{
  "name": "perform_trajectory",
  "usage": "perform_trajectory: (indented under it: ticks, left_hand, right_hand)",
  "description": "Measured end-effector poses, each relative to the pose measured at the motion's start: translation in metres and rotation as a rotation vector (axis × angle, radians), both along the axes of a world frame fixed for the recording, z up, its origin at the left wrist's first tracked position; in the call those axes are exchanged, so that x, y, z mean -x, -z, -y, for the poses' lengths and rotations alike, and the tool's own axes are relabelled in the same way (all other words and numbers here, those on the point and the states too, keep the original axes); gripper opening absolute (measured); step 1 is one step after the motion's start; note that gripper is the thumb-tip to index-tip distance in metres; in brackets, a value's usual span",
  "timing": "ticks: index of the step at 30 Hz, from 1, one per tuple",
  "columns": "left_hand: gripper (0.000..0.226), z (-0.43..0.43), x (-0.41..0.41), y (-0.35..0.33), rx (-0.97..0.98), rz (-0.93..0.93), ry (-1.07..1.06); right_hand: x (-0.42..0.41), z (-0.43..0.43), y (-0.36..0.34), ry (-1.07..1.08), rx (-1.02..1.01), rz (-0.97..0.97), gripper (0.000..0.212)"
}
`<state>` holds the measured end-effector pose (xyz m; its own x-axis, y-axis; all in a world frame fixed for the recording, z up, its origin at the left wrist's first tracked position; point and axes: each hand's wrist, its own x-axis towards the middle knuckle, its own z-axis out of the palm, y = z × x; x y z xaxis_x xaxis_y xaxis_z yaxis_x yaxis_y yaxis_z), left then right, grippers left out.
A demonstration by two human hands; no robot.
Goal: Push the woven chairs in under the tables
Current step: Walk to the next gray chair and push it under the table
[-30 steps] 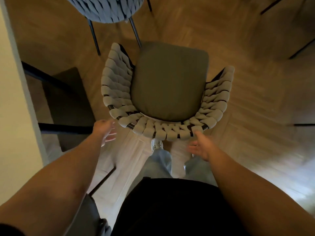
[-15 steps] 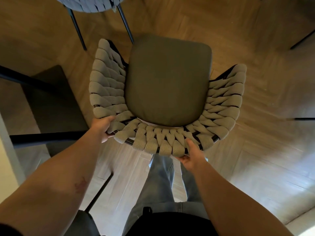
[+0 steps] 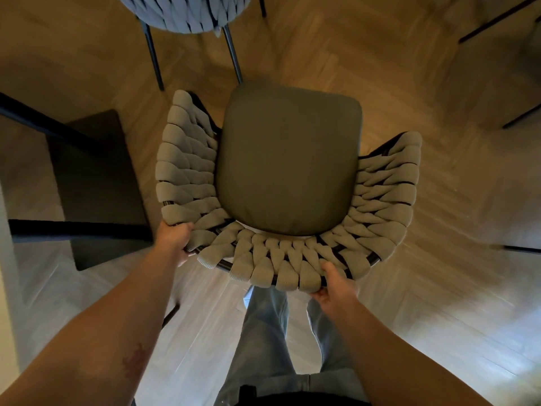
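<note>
While both hands gripped the curved back rail, held woven chair [image 3: 288,183] directly ahead, over the herringbone wood floor [image 3: 456,200]. Left hand [image 3: 172,240] closed around the rail at the back-left corner, fingers wrapped under the webbing. Right hand [image 3: 336,285] clamped on the rear rim, thumb on top of the straps, fingers beneath. Olive seat cushion [image 3: 288,159] faced away from the body; jeans-clad legs [image 3: 269,332] stood just behind the backrest.

Step judged: steering the chair toward its place; not yet tucked under anything. No tabletop clearly seen: dark bars [image 3: 79,231] and a dark slab at left possibly table frame, cannot tell.

Method note: best pushed evenly with both hands, low and level on the rail, so the legs slide rather than tip; grips sat unevenly, so a twist to one side likely unless corrected.

Clearances: second woven chair [image 3: 187,13] near ahead, its dark legs close to the cushion's front edge. Dark frame just beside the left armrest, tight. Open floor to the right, with only thin dark legs [image 3: 521,115] well apart.
</note>
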<state>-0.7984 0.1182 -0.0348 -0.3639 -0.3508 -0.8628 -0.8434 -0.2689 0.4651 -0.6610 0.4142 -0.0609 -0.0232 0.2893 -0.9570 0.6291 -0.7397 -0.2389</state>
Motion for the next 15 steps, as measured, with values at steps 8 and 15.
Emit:
perform_trajectory:
  ticks: [8, 15]
  left_hand:
    - [0.041, -0.03, -0.061, 0.007, -0.037, 0.008, -0.232]
    - [0.041, -0.069, -0.105, 0.014, -0.04, -0.039, -0.447]
  right_hand:
    - [0.025, -0.072, 0.037, -0.278, 0.021, -0.042, 0.065]
    - [0.066, -0.107, 0.016, -0.497, 0.006, -0.111, 0.045]
